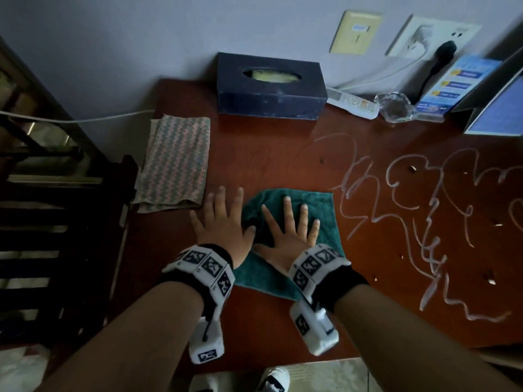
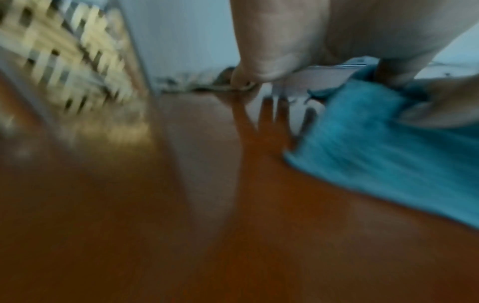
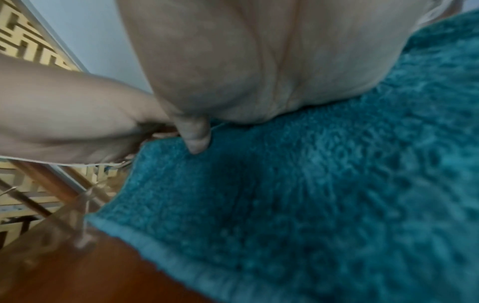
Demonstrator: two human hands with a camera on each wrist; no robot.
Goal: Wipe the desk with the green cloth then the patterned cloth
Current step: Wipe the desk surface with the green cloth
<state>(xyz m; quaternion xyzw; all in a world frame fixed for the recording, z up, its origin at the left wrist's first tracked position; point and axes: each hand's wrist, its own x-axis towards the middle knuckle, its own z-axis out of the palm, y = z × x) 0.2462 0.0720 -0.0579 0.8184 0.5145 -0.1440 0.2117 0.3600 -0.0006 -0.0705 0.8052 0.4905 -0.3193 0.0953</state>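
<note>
head view, over a reddish-brown desk (image 1: 254,142): right hand (image 1: 288,230) laid flat on the green cloth (image 1: 317,205), fingers straight and spread, palm pressing the terry down. left hand (image 1: 223,222) flat on bare wood just left of the cloth, fingers likewise spread, thumb tip touching the cloth's left edge. green cloth rumpled, near the desk's near edge, left of centre. patterned cloth (image 1: 175,162) folded at the desk's left edge, further back, just beyond the left hand's fingertips and apart from them. white scribbled marks (image 1: 396,205) and a few small crumbs across the right half of the desk, the closest strokes just right of the green cloth. dark tissue box (image 1: 268,86) at the far edge against the wall, with a remote (image 1: 353,101), a glass dish (image 1: 394,106) and a leaflet (image 1: 450,86) to its right. right wrist view: palm heel and thumb (image 3: 195,135) pressed on the teal pile, wood showing at near left. left wrist view: blurred, fingers reflected in the polished desk, cloth at right.
</note>
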